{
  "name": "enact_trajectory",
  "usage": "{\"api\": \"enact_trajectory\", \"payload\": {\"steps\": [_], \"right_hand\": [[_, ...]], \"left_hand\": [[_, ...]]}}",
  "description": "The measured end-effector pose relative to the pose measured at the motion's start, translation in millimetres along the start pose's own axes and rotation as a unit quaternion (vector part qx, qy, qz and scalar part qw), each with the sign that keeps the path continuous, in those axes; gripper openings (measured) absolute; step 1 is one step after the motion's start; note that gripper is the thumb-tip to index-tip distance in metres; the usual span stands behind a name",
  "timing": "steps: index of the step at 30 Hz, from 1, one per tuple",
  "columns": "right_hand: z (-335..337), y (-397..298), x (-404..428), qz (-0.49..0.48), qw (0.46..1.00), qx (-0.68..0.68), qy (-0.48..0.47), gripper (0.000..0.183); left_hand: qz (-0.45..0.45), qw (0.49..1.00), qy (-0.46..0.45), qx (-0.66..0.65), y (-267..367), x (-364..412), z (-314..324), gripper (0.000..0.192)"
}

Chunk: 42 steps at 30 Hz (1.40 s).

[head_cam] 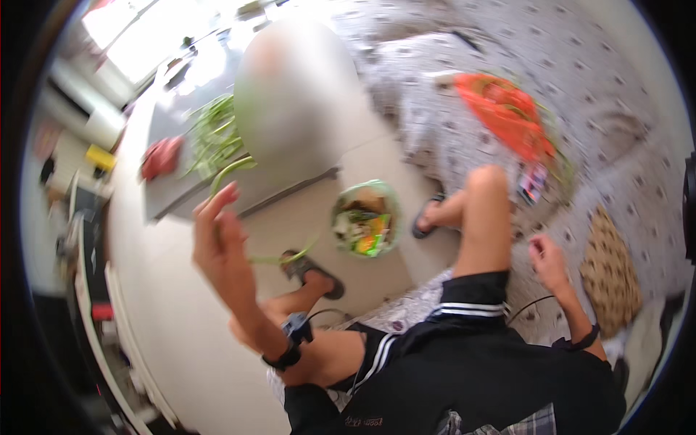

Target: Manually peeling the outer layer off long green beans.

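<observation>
My left hand [220, 234] is raised at the left, its fingers curled around a long green vegetable stalk [228, 171]; part of the stalk hangs below the hand. Beyond it, a heap of green stalks [215, 133] lies on the grey tabletop, with a reddish bundle [162, 157] beside it. My right hand [546, 261] is at the right, near the patterned sofa cover, with its fingers loosely curled; nothing shows in it. An orange-red plastic bag [505, 111] with green stalks around it rests on the sofa, near a phone-like object [533, 184].
A lined waste bin [364, 217] holding scraps and wrappers stands on the floor between the table and my legs. A tan patterned cushion or cloth [610, 272] lies at the right. Shelving [89, 261] runs along the left. A blurred patch hides part of the table.
</observation>
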State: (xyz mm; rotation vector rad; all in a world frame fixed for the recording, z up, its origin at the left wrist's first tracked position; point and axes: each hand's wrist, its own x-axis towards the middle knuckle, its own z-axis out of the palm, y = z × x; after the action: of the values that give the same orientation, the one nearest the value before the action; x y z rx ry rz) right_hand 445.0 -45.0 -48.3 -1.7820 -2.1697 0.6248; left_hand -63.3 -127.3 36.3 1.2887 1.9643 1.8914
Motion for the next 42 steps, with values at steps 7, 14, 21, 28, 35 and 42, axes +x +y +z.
{"api": "enact_trajectory", "payload": {"steps": [7,14,21,28,35,42], "right_hand": [[90.4,162.3,-245.4,0.112,0.898,-0.008,-0.425,0.037],[73.0,49.4,-274.1,0.303,0.942,-0.132,-0.062,0.055],[31.6,39.6,-312.3,0.179,0.921,-0.347,0.007,0.028],[-2.6,50.9,-309.4,0.14,0.876,-0.451,0.097,0.012],[-122.5,93.3,-393.9,0.337,0.755,-0.537,0.169,0.01],[-300.0,111.1,-399.1,0.356,0.681,-0.555,0.318,0.012]], "left_hand": [[-0.005,0.994,-0.113,0.003,-23.4,-9.4,38.8,0.021],[-0.078,0.985,-0.142,-0.063,-29.0,-8.5,47.5,0.025],[-0.085,0.98,-0.17,-0.062,-41.5,-7.9,56.1,0.027],[-0.076,0.979,-0.19,-0.02,-66.4,-6.1,50.7,0.029],[-0.098,0.981,-0.168,-0.027,-87.2,-2.9,42.0,0.03],[-0.077,0.979,-0.188,-0.018,-93.5,-5.0,48.5,0.028]]}}
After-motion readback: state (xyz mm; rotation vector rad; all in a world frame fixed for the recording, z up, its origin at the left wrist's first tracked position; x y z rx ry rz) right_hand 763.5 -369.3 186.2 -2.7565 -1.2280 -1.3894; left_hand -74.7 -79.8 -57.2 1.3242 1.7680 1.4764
